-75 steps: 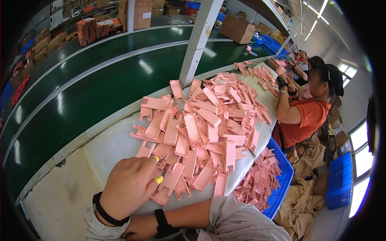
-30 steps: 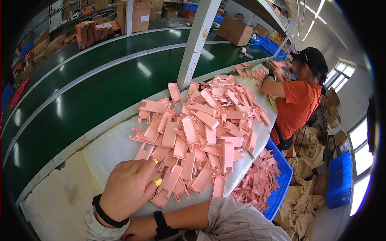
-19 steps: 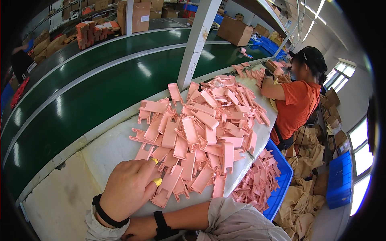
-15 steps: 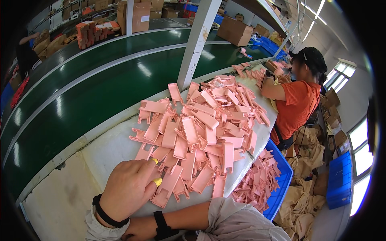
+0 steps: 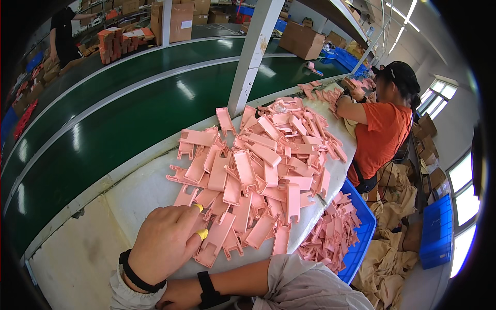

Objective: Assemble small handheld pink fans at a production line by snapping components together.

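Pink plastic shells (image 5: 245, 170), long and channel-shaped with notched ends, lie heaped on the pale worktop. At the heap's near left edge is my left hand (image 5: 164, 235), palm down, with yellow finger covers on thumb and index finger. These two fingers close around the sides of a pink shell (image 5: 198, 223) that is partly hidden by the hand. My right forearm crosses in from the right, a black band at its wrist. Below my left wrist, my right hand (image 5: 178, 293) is partly covered, its fingers hidden by the wrist and picture edge.
A blue crate (image 5: 366, 227) of pink shells stands right of the worktop. Beyond the white post (image 5: 253, 57) runs a green conveyor (image 5: 129, 108). A co-worker in an orange shirt (image 5: 382, 129) sits at the far right. Brown paper (image 5: 387, 258) and another blue crate (image 5: 435, 232) lie right.
My hands and the heap stay where they were. The co-worker's hands have shifted, with something brownish at them. At the far left, a person in black has moved right and stands more upright.
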### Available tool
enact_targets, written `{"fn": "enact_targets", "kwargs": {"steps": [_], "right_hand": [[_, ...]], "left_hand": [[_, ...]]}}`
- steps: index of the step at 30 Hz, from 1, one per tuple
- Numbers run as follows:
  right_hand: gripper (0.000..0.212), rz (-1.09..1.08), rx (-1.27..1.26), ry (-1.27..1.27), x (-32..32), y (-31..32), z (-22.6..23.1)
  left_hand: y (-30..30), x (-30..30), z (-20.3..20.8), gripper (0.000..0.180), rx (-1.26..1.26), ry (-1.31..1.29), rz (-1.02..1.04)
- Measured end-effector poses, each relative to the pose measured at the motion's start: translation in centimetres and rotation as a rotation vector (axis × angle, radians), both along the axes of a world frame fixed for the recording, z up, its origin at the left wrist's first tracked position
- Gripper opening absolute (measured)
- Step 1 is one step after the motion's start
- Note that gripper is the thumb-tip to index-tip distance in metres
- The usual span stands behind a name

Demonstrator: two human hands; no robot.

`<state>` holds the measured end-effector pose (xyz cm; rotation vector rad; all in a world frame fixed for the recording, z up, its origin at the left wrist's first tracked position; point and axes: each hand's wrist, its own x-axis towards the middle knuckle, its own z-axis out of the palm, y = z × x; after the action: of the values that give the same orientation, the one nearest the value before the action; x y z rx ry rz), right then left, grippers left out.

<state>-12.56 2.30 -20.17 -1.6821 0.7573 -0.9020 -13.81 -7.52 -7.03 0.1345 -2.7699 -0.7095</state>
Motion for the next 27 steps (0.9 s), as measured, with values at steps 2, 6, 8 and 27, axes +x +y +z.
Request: {"fn": "enact_targets", "kwargs": {"steps": [2, 6, 8, 27], "right_hand": [[0.018, -0.002, -0.002, -0.002, 0.01, 0.03, 0.04], [0.018, -0.01, -0.015, -0.014, -0.09, 0.05, 0.25], [0.018, -0.01, -0.004, -0.011, -0.09, 0.06, 0.26], [0.017, -0.01, -0.01, -0.02, 0.31, -0.02, -0.43]], "left_hand": [[0.02, 0.02, 0.06, 0.035, -0.001, 0.007, -0.001], [-0.04, 0.07, -0.14, 0.035, -0.004, 0.031, 0.0], [-0.04, 0.08, -0.18, 0.035, -0.005, 0.042, -0.001], [-0.15, 0.22, -0.05, 0.036, 0.008, 0.002, -0.007]]}}
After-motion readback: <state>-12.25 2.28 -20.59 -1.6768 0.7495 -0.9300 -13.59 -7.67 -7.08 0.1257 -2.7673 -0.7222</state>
